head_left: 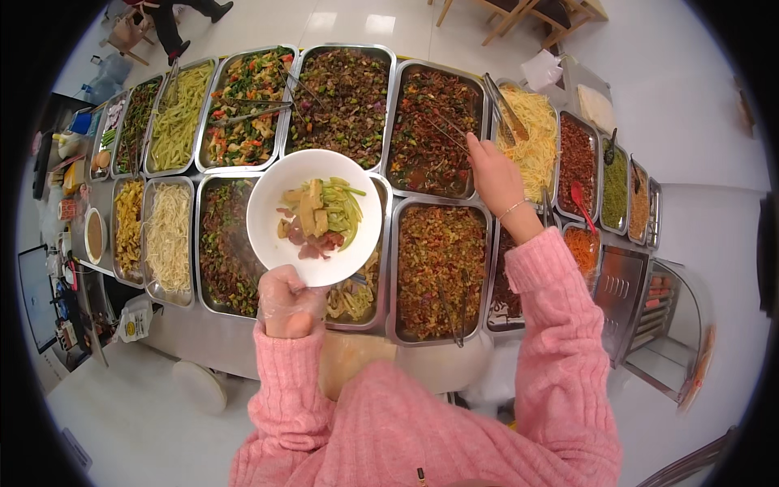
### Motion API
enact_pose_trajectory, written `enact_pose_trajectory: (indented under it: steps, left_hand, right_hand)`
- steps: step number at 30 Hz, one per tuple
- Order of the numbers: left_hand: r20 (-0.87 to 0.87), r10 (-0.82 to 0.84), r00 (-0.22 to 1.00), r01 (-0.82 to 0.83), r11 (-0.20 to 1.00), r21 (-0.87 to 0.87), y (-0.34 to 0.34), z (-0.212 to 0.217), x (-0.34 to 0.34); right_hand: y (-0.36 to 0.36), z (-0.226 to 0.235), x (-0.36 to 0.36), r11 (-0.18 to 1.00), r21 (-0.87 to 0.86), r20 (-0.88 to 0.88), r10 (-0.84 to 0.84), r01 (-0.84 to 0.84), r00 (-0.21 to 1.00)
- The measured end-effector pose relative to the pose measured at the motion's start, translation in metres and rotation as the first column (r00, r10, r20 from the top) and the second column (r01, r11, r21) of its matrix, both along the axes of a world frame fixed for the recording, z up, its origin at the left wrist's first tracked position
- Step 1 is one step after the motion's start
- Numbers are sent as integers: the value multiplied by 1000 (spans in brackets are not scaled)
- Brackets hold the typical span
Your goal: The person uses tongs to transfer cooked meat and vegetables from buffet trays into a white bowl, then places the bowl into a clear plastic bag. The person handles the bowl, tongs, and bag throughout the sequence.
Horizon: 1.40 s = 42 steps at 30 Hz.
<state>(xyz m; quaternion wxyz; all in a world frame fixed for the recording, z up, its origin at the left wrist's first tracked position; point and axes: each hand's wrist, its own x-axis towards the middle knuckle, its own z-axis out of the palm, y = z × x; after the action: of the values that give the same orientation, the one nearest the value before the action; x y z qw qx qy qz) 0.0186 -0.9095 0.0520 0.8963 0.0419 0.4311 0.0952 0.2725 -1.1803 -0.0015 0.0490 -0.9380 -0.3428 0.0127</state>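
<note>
The step in hand is judged to be the filling of a bowl from a buffet counter.

The left hand, covered by a thin clear glove, is clenched on the near rim of the white bowl. The bowl is held level above the near row of steel trays. It already contains tofu pieces, green stalks and some meat.

Beyond the bowl and to its right, the right hand is closed on the handles of a pair of tongs. The tong tips rest in the tray of dark chopped food in the far row, just left of that hand.

The next move is judged to call for a firm pinch on a portion and a steady carry back to the bowl.
</note>
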Motion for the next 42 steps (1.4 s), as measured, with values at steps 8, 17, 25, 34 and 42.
enact_pose_trajectory:
  steps: [8, 17, 25, 34, 42]
  left_hand:
    - [-60, -76, 995, 81, 993, 81, 8, -17, 30]
    - [-46, -132, 990, 134, 990, 39, 3, -18, 39]
    - [101, -161, 982, 161, 987, 5, -12, -20, 45]
    - [57, -116, 992, 122, 986, -110, -26, -29, 57]
    - [116, -108, 987, 125, 980, -152, -30, -33, 53]
  right_hand:
    - [1, 16, -4, 964, -257, -71, 49, -66, 996]
    - [40, 13, 25, 987, -152, -157, 32, -56, 987]
    - [28, 27, 39, 998, -49, -240, -55, 44, 969]
    - [25, 109, -2, 958, 242, -574, 13, 154, 819]
    - [14, 124, -4, 927, 249, -535, -109, 279, 838]
